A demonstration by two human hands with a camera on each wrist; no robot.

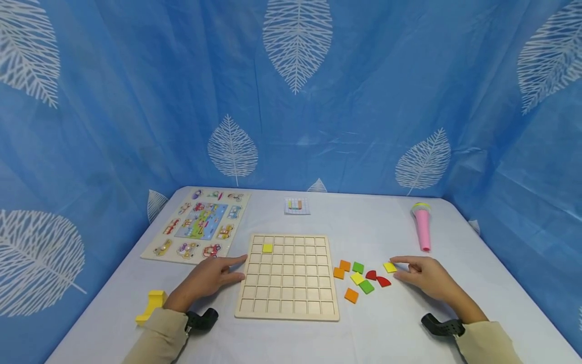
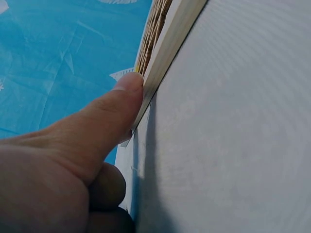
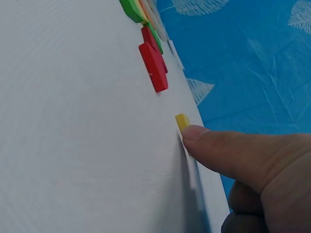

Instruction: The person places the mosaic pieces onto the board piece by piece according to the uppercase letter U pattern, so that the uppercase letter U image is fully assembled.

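Note:
My right hand (image 1: 427, 275) pinches a yellow square tile (image 1: 389, 267) between thumb and index finger, right of the loose pieces. The right wrist view shows the thumb (image 3: 197, 135) against that tile, close over the table. At the left edge of a wooden grid board (image 1: 287, 314), my left hand (image 1: 206, 280) touches the side with outstretched thumb and index finger. Its thumb (image 2: 129, 90) meets the board's rim in the left wrist view, the lower fingers bent. One yellow tile (image 1: 267, 248) lies in a cell in the board's top row.
Between board and right hand lie orange (image 1: 351, 296), green (image 1: 366, 286) and yellow tiles plus red quarter-round pieces (image 1: 384, 281). A pattern card (image 1: 297, 206) is behind the board. A vehicle puzzle (image 1: 150, 251) and yellow curved block (image 1: 152, 306) lie left, a pink toy microphone (image 1: 423, 230) right.

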